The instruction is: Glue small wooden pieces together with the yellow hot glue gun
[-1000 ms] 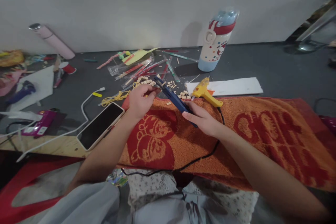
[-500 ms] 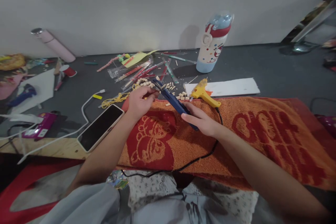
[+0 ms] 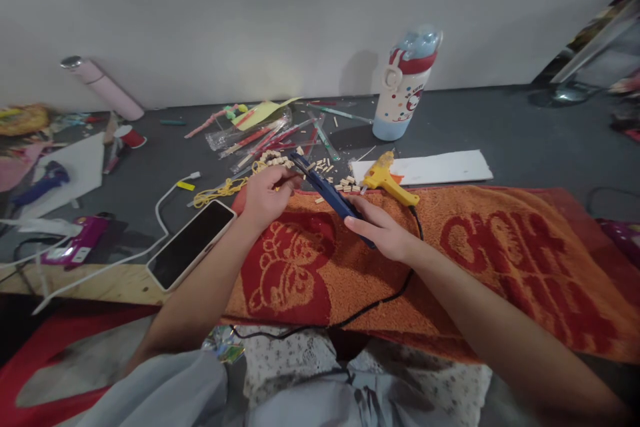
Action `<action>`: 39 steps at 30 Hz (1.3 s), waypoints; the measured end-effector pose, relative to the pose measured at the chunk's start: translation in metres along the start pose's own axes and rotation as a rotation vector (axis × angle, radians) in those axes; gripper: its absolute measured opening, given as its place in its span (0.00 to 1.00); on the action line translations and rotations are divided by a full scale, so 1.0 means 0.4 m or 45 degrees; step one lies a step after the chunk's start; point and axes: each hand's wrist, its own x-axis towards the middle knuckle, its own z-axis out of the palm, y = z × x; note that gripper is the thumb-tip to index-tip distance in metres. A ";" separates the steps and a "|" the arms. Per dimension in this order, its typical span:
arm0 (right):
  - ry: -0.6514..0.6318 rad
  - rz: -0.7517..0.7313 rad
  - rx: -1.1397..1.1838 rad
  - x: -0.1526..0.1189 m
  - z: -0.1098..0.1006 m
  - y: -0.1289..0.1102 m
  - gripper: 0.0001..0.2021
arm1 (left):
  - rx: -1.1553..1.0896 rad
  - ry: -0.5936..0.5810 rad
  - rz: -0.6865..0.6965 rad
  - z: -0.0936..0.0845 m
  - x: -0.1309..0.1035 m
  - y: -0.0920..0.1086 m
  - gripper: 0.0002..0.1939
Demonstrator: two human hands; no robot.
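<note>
My right hand (image 3: 376, 227) is wrapped round a long dark-blue hand tool (image 3: 333, 197), which slants up and left over the towel. A metal part shows near the tool's far end; its exact kind is unclear. Close to that end, my left hand (image 3: 270, 195) has thumb and fingers pinched together. What they hold is too small to make out. Short pale wooden pieces (image 3: 347, 185) lie scattered just beyond the tool. Under both hands is an orange and red towel (image 3: 370, 287).
A yellow glue gun (image 3: 385, 177) rests by a white strip (image 3: 445, 167). Behind stand a cartoon bottle (image 3: 404, 97) and wrapped sticks (image 3: 260, 140). Yellow cord (image 3: 220, 192), a phone (image 3: 193, 245), and a white cable (image 3: 159, 213) lie left. A pink flask (image 3: 105, 88) leans on the wall.
The view has shifted very slightly. Both hands and the blue tool keep nearly the same pose.
</note>
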 end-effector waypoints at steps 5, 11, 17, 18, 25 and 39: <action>0.042 0.015 -0.035 0.000 0.005 -0.009 0.27 | 0.076 0.006 0.017 0.008 0.000 0.003 0.06; 0.148 0.078 0.076 0.013 0.023 -0.011 0.23 | 0.235 0.054 0.108 0.011 0.008 -0.003 0.11; 0.300 0.124 0.290 0.029 0.023 -0.019 0.21 | 0.284 0.221 0.291 0.003 -0.003 0.055 0.15; 0.303 0.119 0.321 0.030 0.021 -0.022 0.21 | 0.252 0.094 0.218 0.014 -0.008 0.069 0.17; 0.299 0.011 0.495 0.032 0.026 -0.028 0.26 | -0.649 -0.439 -0.328 0.145 -0.023 0.128 0.28; 0.307 -0.154 0.531 0.028 0.028 -0.022 0.28 | -1.165 -0.202 -0.625 0.167 -0.027 0.173 0.26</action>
